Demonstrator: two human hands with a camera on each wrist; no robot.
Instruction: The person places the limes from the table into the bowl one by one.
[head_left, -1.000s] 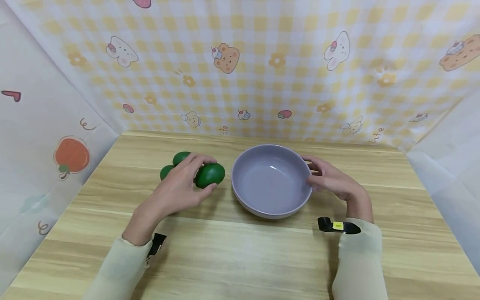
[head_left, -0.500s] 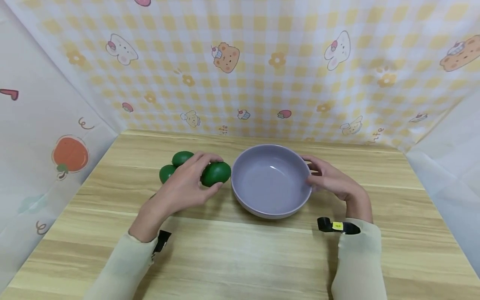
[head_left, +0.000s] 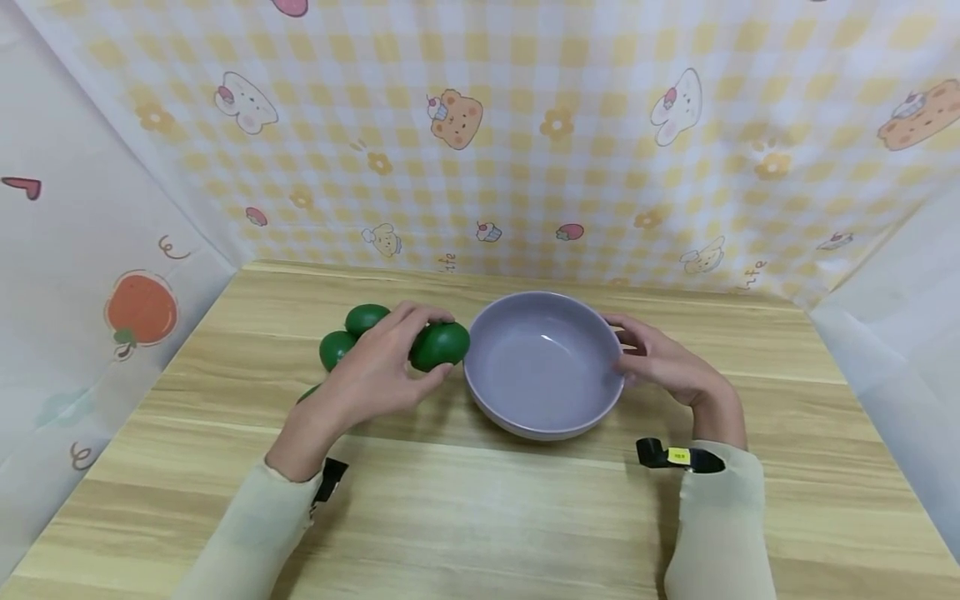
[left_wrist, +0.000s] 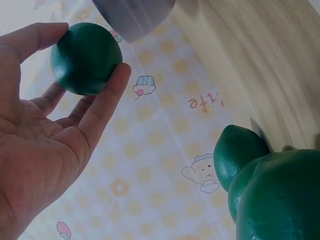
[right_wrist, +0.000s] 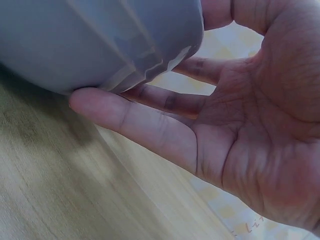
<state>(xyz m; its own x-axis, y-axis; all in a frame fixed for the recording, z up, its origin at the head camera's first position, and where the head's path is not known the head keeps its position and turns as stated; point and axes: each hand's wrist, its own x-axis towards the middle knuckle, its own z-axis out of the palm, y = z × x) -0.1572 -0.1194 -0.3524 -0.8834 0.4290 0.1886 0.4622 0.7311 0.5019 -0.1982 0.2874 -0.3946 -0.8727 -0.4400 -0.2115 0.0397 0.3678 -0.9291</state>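
Note:
My left hand [head_left: 382, 362] pinches a dark green lime [head_left: 440, 347] between thumb and fingers, right at the left rim of a lavender bowl [head_left: 543, 367]. In the left wrist view the held lime [left_wrist: 86, 59] sits at the fingertips, with the palm facing it. My right hand [head_left: 663, 358] holds the bowl's right side, thumb at the rim. Seen from the right wrist, the fingers [right_wrist: 150, 125] of that hand reach along the lower wall of the bowl [right_wrist: 120, 40]. The inside of the bowl shows only its bare glaze.
More limes lie left of the bowl: one at the back [head_left: 367, 318], one lime in front of it [head_left: 335, 348], and a third lime [head_left: 307, 393] mostly hidden by my left wrist. Behind the wooden table [head_left: 480, 517] hangs a yellow checked cloth [head_left: 510, 142].
My left hand has carried its lime right to the bowl's rim, uncovering part of a lime near the wrist. The right hand and bowl stay in place.

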